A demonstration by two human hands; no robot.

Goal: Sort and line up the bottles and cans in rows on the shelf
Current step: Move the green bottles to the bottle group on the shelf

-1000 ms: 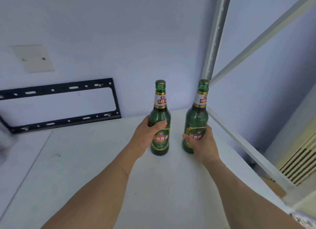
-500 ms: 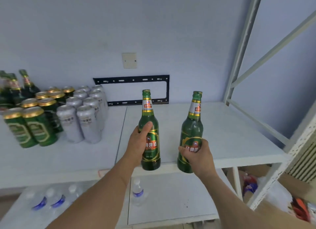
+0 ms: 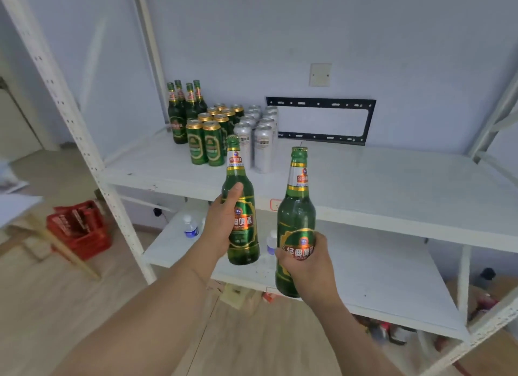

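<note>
My left hand [image 3: 222, 227] grips a green beer bottle [image 3: 241, 196] upright, in the air in front of the white shelf [image 3: 364, 185]. A second green beer bottle [image 3: 296, 218] is held upright by my right hand [image 3: 305, 266], lower and to the right. Far left on the shelf stand several green bottles [image 3: 182, 109] at the back. Beside them are rows of green cans [image 3: 206, 143] and silver cans [image 3: 260, 134].
A black metal bracket [image 3: 322, 120] leans on the wall behind the shelf. The lower shelf [image 3: 378, 280] carries small water bottles [image 3: 191, 227]. A red crate [image 3: 78, 227] sits on the floor at left. White uprights [image 3: 73, 123] frame the shelf.
Both hands lifted their bottles off the shelf's right end and drew back. My view swung left, so the cans and standing bottles came into sight.
</note>
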